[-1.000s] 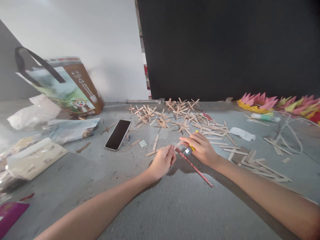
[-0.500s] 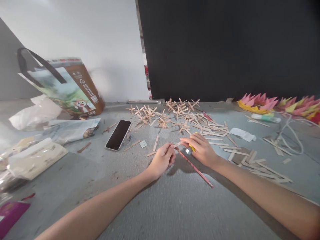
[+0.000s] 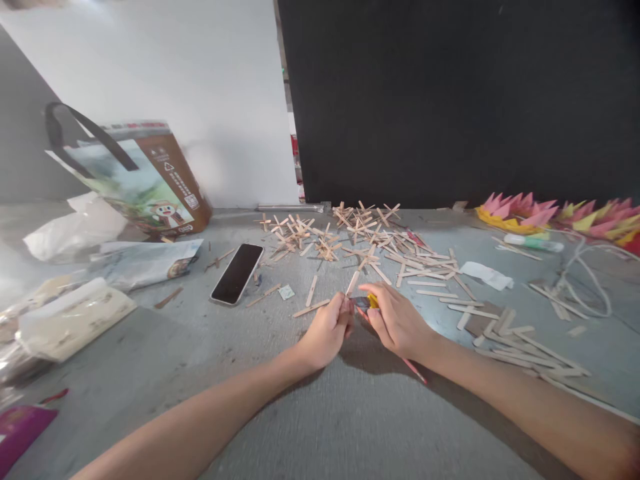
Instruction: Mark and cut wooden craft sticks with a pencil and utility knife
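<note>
My left hand [image 3: 327,331] is closed and pinches the lower end of a flat wooden craft stick [image 3: 352,283] that slants up and away over the grey floor. My right hand [image 3: 395,322] is closed round a small yellow cutter [image 3: 371,301] whose dark tip sits against the stick right beside my left fingers. A thin red pencil [image 3: 413,368] lies on the floor, mostly hidden under my right hand and wrist. Just beyond the hands lies a heap of wooden stick crosses [image 3: 350,230] and loose sticks [image 3: 430,267].
A black phone [image 3: 237,272] lies to the left of the hands. Plastic packets [image 3: 70,320] and a brown paper bag [image 3: 135,177] fill the left side. More loose sticks [image 3: 520,337], a white cord [image 3: 585,280] and pink-yellow paper flowers [image 3: 520,208] are on the right. A black panel [image 3: 450,100] stands behind.
My left hand has lifted the stick so it now points up and away. My right hand has drawn closer and brought the yellow cutter to the stick, covering most of the pencil.
</note>
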Demonstrator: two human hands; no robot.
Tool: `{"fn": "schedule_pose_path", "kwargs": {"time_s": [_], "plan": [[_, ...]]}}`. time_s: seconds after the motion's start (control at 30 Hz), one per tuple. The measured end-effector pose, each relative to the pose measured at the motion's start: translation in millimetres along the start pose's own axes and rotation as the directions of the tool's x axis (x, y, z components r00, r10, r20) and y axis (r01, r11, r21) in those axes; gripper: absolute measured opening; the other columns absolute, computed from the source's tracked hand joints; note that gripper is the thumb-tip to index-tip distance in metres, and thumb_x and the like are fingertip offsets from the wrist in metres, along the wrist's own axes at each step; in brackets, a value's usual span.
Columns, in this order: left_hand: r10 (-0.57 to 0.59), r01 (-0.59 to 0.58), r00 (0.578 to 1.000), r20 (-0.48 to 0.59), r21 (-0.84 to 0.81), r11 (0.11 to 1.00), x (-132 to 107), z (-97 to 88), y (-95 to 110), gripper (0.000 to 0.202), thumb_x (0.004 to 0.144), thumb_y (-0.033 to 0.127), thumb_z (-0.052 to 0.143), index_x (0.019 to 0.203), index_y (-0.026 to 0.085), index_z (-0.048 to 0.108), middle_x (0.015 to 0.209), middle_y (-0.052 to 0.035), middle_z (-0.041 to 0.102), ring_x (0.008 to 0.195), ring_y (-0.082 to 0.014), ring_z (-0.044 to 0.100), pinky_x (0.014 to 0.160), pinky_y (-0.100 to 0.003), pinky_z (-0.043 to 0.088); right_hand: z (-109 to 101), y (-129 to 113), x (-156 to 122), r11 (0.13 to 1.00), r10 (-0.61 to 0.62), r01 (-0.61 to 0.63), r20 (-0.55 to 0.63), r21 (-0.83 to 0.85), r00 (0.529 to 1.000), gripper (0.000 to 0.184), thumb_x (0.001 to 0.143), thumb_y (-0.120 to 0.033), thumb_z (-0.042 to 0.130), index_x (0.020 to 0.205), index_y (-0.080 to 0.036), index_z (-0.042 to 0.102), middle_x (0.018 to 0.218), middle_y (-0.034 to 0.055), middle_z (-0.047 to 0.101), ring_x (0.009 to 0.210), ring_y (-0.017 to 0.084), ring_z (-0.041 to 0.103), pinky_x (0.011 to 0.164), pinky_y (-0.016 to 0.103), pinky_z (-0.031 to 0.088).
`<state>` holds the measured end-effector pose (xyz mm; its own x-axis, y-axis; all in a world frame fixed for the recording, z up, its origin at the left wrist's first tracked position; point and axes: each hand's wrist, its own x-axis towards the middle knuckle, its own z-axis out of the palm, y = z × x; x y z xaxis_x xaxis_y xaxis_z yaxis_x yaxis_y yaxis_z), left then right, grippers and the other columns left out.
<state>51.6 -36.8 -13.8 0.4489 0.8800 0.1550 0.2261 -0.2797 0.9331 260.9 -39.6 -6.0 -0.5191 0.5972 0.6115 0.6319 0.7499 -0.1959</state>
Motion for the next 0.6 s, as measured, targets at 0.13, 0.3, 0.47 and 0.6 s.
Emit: {"fn": "schedule_pose_path", "kwargs": {"time_s": [0.13,0.3,0.47,0.6], "plan": [[0.046,-0.044,0.998,-0.035,0.061,0.997,-0.2,-1.3,-0.2,0.025,0.111,0.033,0.032,0.088,0.025,0.037,0.062,0.007,0.051,0.058,-0.0136,0.048,0.066,-0.028,0.039,0.2,-4.3,-3.9,0.999,0.024,-0.022,0.049,-0.039,0.998,0.029,0.112,-0.023,0.038,0.137,-0.017,0.052,0.106,0.0124,0.066,0.092,0.027,0.067,0.079,0.04,0.057],[0.038,-0.03,0.998,-0.052,0.148,0.989,1.1,-9.3,-2.0,0.025,0.109,0.031,0.034,0.086,0.024,0.042,0.065,0.0044,0.057,0.061,-0.0137,0.053,0.066,-0.028,0.04,6.6,-4.3,-10.1,0.998,0.055,-0.056,0.056,0.009,0.997,0.033,0.114,-0.031,0.042,0.143,-0.019,0.054,0.108,0.0111,0.072,0.082,0.022,0.073,0.066,0.032,0.055],[-0.001,0.006,1.0,-0.031,0.162,0.987,-0.7,-12.3,-4.9,0.02,0.101,0.02,0.04,0.082,0.024,0.04,0.065,0.0046,0.055,0.061,-0.0129,0.052,0.064,-0.026,0.037,10.5,-8.0,-13.1,0.954,0.14,-0.15,0.057,0.259,0.988,0.03,0.113,-0.036,0.051,0.135,-0.018,0.062,0.1,0.0079,0.078,0.081,0.021,0.076,0.071,0.03,0.055],[0.003,0.004,0.999,-0.043,0.175,0.985,-2.6,-12.2,-3.8,0.021,0.103,0.022,0.038,0.082,0.025,0.038,0.066,0.0046,0.053,0.061,-0.0132,0.049,0.063,-0.026,0.036,8.6,-13.0,-8.1,0.879,0.222,-0.245,0.102,0.41,0.97,0.029,0.112,-0.038,0.053,0.127,-0.019,0.069,0.098,0.006,0.077,0.081,0.019,0.072,0.075,0.03,0.054]]}}
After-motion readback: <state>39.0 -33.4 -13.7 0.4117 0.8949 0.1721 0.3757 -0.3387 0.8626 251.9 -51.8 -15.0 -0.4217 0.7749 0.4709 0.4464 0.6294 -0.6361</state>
